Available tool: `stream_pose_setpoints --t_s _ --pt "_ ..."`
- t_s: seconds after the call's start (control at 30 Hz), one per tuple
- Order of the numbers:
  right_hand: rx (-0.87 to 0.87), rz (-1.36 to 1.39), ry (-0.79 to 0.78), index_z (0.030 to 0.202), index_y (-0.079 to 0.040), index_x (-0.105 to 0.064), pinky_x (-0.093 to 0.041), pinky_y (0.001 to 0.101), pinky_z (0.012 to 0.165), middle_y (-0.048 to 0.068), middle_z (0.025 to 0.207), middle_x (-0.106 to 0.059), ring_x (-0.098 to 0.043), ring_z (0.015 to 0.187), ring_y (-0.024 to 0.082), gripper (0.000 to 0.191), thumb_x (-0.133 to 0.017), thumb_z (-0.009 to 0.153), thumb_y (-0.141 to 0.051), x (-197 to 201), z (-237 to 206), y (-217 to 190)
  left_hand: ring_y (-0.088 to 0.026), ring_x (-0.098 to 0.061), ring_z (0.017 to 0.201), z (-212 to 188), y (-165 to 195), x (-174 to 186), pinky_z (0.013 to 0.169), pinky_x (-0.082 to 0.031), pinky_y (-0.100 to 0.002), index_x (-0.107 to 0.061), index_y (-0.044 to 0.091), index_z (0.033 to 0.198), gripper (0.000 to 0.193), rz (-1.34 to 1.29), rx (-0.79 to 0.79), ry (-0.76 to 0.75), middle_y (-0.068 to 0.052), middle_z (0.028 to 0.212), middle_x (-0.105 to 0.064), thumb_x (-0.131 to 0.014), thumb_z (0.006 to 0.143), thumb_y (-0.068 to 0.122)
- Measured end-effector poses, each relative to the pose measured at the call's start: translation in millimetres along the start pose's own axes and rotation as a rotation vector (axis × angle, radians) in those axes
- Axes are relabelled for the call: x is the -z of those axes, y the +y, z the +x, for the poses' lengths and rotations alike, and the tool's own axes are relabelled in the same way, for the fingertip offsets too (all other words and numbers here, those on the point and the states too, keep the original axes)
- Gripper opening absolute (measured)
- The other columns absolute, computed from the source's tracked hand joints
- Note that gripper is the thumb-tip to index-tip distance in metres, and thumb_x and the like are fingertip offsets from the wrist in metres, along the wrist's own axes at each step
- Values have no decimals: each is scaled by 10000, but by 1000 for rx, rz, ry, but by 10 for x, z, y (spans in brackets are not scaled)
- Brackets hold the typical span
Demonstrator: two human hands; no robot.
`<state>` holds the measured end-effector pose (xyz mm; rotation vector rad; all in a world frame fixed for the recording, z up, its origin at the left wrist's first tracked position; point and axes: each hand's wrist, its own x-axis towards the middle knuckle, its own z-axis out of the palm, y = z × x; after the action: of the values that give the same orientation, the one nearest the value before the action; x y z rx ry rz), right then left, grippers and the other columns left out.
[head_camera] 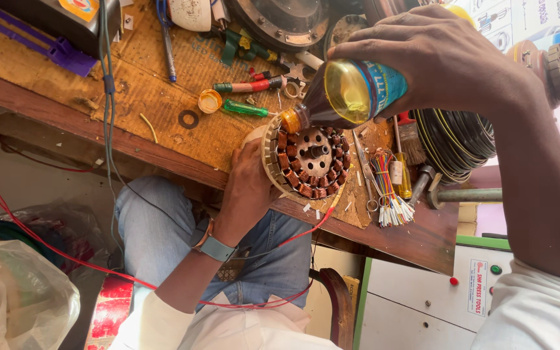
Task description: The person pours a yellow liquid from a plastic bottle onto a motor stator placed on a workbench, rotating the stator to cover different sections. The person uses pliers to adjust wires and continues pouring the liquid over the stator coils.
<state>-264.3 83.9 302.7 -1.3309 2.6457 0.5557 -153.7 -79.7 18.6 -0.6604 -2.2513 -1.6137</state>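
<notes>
Centrally, a wound motor stator (310, 161), ringed with copper-coloured coils around a hub, rests tilted at the near edge of the wooden workbench (163, 84). Left hand (249, 188), wearing a wristwatch (214, 246), is closed about the stator's rim at 9 o'clock, steadying it. Right hand (439, 58) is wrapped around a tipped bottle of yellowish liquid (345, 96), its orange nozzle touching the coils at 11 o'clock. At 3 o'clock lie a bundle of coloured wire ends (390, 194) and a yellow-handled screwdriver (402, 175); beyond, a coil of dark wire (455, 139). At 10 o'clock: a green screwdriver (244, 109), an orange cap (209, 101), a washer (188, 119).
</notes>
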Motion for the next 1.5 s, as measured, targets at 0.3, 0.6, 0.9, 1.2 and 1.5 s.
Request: stream_pose_setpoints --t_s 0.3,0.6,0.9,1.2,1.5 --pt "58 -62 -29 1491 -286 -545 -443 433 1071 -12 1395 -655 -611 1263 256 1211 -868 335 -439 52 -17 -151 -354 -510 1316 -3 -23 -28 1033 -387 -538 -594 20 1307 665 16 3 -6 -146 1303 -619 -864 711 135" --pt "49 -11 23 1428 -202 -609 -449 445 1081 43 1360 -681 -612 1261 283 1005 -924 488 -368 63 -50 -52 -350 -538 1295 -32 -40 -68 1048 -409 -530 -607 56 1285 629 12 -18 25 -134 1288 -635 -873 722 144" --pt "-43 176 98 1413 -145 -613 -512 450 1027 114 1304 -694 -660 1201 324 945 -955 542 -278 -179 -329 157 -363 -542 1260 -23 -42 -80 1018 -401 -539 -610 21 1272 636 90 -5 13 -151 1235 -637 -877 709 150" --pt "-424 642 174 1492 -121 -492 -514 387 1065 109 1323 -676 -648 1222 220 1163 -966 438 -249 -740 -1461 -10 -331 -541 1252 -56 184 -240 1016 -388 -554 -592 10 1261 752 150 123 149 -139 1245 -617 -931 632 243" --pt "-591 638 -75 1524 -137 -422 -530 407 1037 98 1271 -701 -678 1184 233 1318 -997 344 -256 -695 -2001 -309 -291 -582 1189 91 -98 -44 1004 -408 -465 -622 49 1260 625 58 -93 -52 -132 1250 -631 -890 733 253"
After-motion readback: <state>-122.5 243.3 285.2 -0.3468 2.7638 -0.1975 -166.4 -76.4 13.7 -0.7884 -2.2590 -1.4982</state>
